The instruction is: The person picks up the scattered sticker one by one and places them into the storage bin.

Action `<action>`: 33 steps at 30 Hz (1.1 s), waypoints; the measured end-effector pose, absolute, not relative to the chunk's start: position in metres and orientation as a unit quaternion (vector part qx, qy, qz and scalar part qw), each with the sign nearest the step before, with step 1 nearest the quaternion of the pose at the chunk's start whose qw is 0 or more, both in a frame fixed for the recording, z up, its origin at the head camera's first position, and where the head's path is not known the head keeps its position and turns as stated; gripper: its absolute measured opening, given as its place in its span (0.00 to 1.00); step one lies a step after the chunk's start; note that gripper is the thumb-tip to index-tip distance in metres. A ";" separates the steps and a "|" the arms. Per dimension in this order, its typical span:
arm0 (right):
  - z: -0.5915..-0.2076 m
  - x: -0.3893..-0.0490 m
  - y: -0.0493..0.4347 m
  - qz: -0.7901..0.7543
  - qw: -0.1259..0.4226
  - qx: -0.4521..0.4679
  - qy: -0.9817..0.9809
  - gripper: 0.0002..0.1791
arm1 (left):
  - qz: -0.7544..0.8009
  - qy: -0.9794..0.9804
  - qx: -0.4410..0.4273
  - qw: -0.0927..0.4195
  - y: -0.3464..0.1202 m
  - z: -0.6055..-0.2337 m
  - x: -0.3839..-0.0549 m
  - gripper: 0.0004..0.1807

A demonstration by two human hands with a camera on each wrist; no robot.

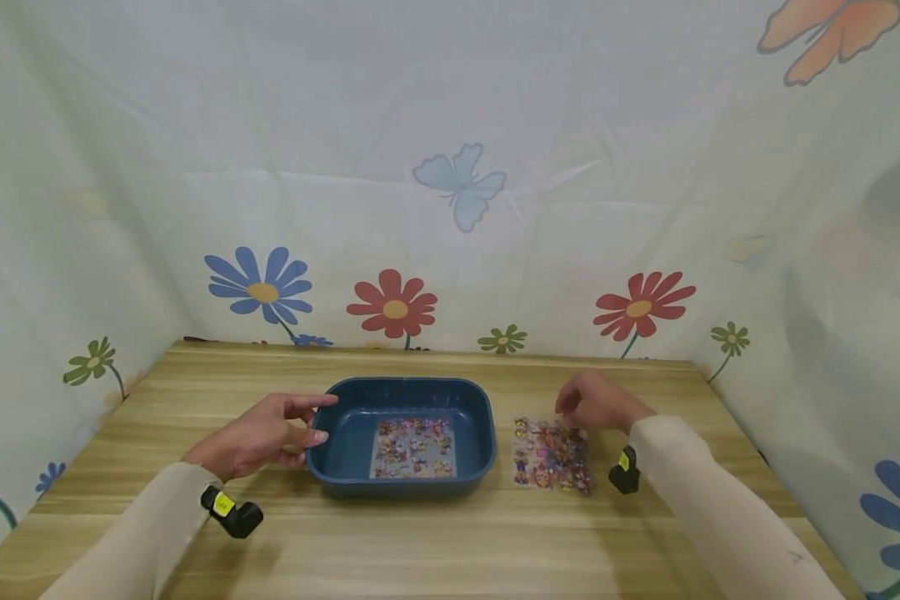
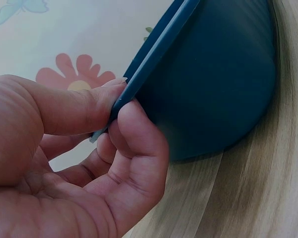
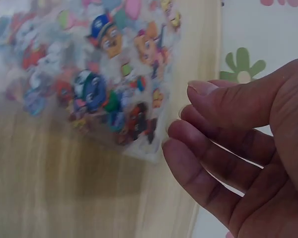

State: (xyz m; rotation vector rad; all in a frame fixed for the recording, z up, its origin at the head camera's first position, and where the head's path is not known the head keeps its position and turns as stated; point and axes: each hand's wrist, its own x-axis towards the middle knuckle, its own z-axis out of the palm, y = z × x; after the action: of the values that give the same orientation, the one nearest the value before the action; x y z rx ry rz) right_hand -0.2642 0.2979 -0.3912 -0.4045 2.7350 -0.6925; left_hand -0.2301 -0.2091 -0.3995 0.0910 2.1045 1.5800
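A blue rectangular tray (image 1: 401, 487) with rounded corners stands on the table. My left hand (image 1: 264, 435) pinches its left rim between thumb and curled fingers, plain in the left wrist view. Inside the tray lies a clear sticker sheet (image 1: 414, 448) with colourful cartoon figures. To the right of the tray are more clear sticker sheets (image 1: 551, 454), apparently overlapping; I cannot tell how many. Over their far right corner is my right hand (image 1: 598, 402). Its fingers are loosely bent in the right wrist view, close to the edge of the sheets (image 3: 107, 74), with nothing seen between thumb and fingertips.
The wooden table (image 1: 420, 550) runs back to a pale cloth backdrop (image 1: 330, 208) printed with flowers and butterflies. A black wrist camera sits on each wrist, the left one (image 1: 232, 512) over the table and the right one (image 1: 626, 472) beside the sticker sheets.
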 end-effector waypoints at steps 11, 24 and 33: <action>-0.407 -0.263 0.303 -0.169 0.128 -0.144 0.967 0.05 | 0.580 0.774 0.034 0.251 -0.208 -0.401 -0.229 0.42; -0.412 -0.268 0.306 -0.145 0.120 -0.163 0.968 0.11 | 0.575 0.779 0.030 0.247 -0.207 -0.401 -0.230 0.41; -0.419 -0.271 0.309 -0.192 0.100 -0.177 0.960 0.11 | 0.575 0.780 0.032 0.245 -0.209 -0.401 -0.230 0.42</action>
State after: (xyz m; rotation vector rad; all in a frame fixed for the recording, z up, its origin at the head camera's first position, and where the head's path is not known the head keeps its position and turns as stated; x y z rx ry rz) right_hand -0.2705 0.3086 -0.4194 -0.5230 2.8383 -0.5686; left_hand -0.2303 -0.2094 -0.4014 0.0880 2.1276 1.5699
